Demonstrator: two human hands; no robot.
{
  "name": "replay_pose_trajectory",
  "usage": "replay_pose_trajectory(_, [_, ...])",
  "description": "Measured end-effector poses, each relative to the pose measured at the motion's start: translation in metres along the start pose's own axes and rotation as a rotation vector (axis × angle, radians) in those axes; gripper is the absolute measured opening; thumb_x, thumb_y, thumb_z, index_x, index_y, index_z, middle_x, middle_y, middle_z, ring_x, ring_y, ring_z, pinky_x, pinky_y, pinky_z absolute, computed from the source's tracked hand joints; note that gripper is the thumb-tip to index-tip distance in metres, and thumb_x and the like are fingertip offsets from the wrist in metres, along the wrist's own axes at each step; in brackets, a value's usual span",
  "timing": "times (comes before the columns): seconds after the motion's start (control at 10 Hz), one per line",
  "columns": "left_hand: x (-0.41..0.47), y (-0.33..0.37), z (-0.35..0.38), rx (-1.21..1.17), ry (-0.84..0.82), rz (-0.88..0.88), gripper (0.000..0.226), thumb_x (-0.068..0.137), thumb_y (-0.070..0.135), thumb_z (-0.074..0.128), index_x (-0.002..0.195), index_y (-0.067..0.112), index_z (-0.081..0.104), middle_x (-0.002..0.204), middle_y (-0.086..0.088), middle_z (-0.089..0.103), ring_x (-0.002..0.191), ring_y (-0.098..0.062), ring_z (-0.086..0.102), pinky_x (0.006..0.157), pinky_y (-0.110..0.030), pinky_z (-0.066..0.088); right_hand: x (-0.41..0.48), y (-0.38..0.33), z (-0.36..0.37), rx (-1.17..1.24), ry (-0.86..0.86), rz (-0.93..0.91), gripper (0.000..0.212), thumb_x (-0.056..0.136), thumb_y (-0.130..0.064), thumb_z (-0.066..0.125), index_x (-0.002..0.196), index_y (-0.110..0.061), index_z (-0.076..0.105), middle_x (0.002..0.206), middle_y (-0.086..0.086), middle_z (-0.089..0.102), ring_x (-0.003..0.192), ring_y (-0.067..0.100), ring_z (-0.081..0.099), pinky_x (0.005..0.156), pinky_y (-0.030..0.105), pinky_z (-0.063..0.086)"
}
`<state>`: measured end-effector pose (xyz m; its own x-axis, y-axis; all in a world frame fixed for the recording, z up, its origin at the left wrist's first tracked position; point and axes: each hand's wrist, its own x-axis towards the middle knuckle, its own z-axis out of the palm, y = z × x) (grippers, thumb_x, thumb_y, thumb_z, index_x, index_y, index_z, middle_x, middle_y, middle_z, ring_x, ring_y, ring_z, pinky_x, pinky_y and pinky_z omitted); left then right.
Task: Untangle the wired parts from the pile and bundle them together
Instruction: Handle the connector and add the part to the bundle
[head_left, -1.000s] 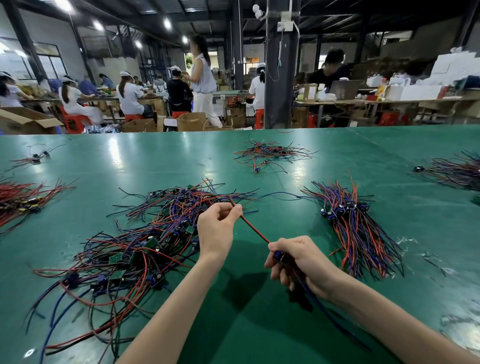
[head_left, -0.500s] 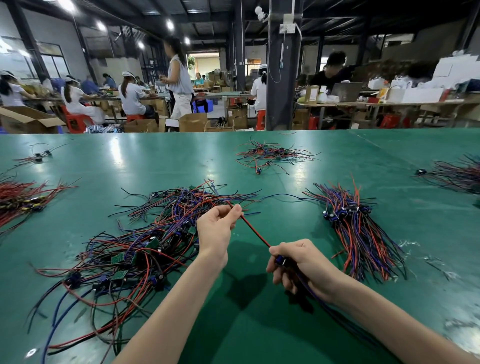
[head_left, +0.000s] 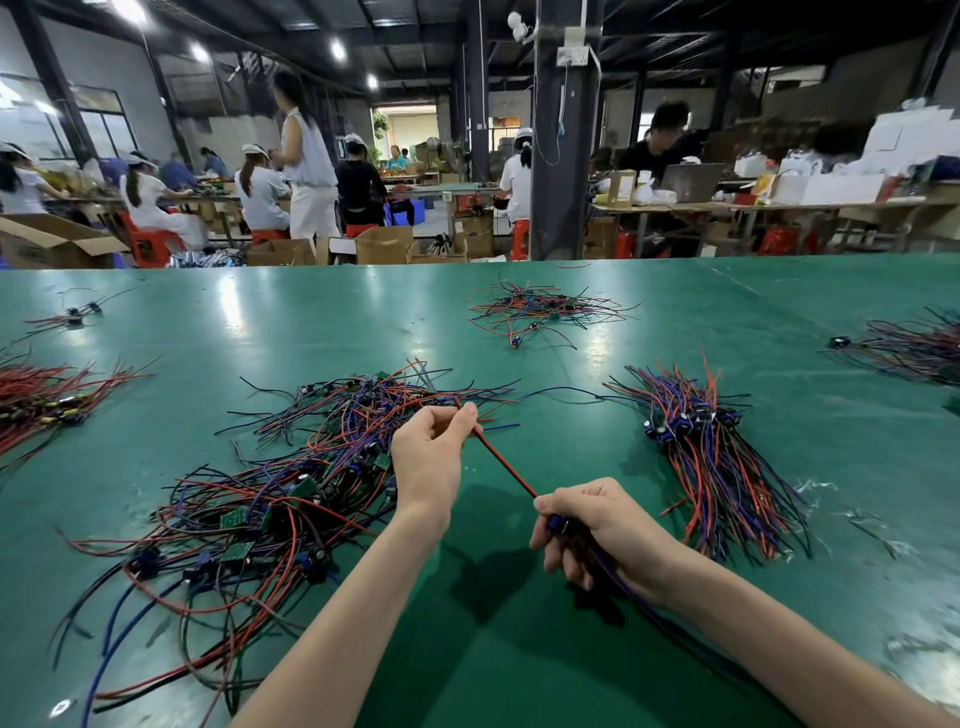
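The left hand (head_left: 428, 457) pinches a red wire (head_left: 506, 462) between thumb and forefinger, its other fingers curled into the palm. The wire runs taut and slanting down to the right hand (head_left: 602, 535), whose fingers are curled round a wired part (head_left: 558, 522) – a small blue component shows at the thumb, and dark wires trail back under the wrist. Both hands hang just above the green table (head_left: 519, 675). To the left lies the tangled pile (head_left: 270, 499) of red, blue and black wires with small green boards. To the right, apart from the hands, lies a gathered bundle (head_left: 711, 457) with its blue components side by side. Further heaps of wires lie at the far middle (head_left: 540, 309), the left edge (head_left: 41, 395) and the right edge (head_left: 914, 345).
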<state>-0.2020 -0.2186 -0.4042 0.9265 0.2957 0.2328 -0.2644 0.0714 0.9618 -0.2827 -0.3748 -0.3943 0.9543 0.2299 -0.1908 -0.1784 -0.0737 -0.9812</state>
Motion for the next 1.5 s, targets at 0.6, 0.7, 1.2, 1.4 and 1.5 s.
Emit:
replay_pose_trajectory(0.6, [0.003, 0.003, -0.003, -0.084, -0.039, -0.068, 0.018, 0.088, 0.011, 0.065, 0.071, 0.013, 0.07, 0.063, 0.002, 0.07, 0.059, -0.006, 0.054, 0.057, -0.013, 0.046, 0.001, 0.0, -0.002, -0.017, -0.022, -0.032, 0.041, 0.092, -0.012, 0.05, 0.055, -0.005, 0.067, 0.048, 0.014, 0.058, 0.03, 0.013, 0.046, 0.031, 0.017, 0.035])
replay_pose_trajectory(0.7, [0.003, 0.001, -0.004, -0.079, -0.045, -0.083, 0.017, 0.089, 0.011, 0.063, 0.074, 0.013, 0.071, 0.065, 0.002, 0.071, 0.061, -0.005, 0.055, 0.058, -0.013, 0.046, 0.001, 0.0, -0.003, -0.017, -0.025, -0.031, 0.041, 0.092, -0.012, 0.05, 0.055, -0.005, 0.067, 0.048, 0.014, 0.058, 0.03, 0.013, 0.047, 0.03, 0.017, 0.035])
replay_pose_trajectory(1.2, [-0.035, 0.013, 0.019, -0.204, -0.188, -0.348, 0.035, 0.08, 0.041, 0.064, 0.092, 0.008, 0.064, 0.085, -0.001, 0.068, 0.072, -0.011, 0.057, 0.059, -0.02, 0.051, 0.006, -0.003, -0.011, 0.122, 0.263, -0.191, 0.03, 0.092, -0.02, 0.056, 0.077, -0.003, 0.076, 0.059, -0.004, 0.063, 0.048, 0.001, 0.049, 0.05, 0.014, 0.039])
replay_pose_trajectory(1.4, [-0.061, 0.008, 0.032, -0.162, -0.644, -0.34, 0.031, 0.075, 0.032, 0.061, 0.09, 0.004, 0.065, 0.07, 0.003, 0.068, 0.059, -0.005, 0.057, 0.061, -0.016, 0.049, 0.009, -0.005, -0.019, 0.191, 0.301, -0.176, 0.028, 0.094, -0.028, 0.053, 0.1, -0.01, 0.074, 0.056, -0.01, 0.061, 0.048, -0.002, 0.05, 0.056, 0.018, 0.037])
replay_pose_trajectory(1.5, [-0.063, 0.006, 0.032, -0.188, -0.678, -0.327, 0.021, 0.072, 0.025, 0.064, 0.081, 0.006, 0.064, 0.065, 0.006, 0.065, 0.057, -0.002, 0.056, 0.059, -0.014, 0.047, 0.009, -0.006, -0.019, 0.26, 0.225, -0.155, 0.03, 0.094, -0.03, 0.052, 0.1, -0.01, 0.074, 0.076, 0.006, 0.068, 0.057, 0.012, 0.058, 0.051, 0.02, 0.049])
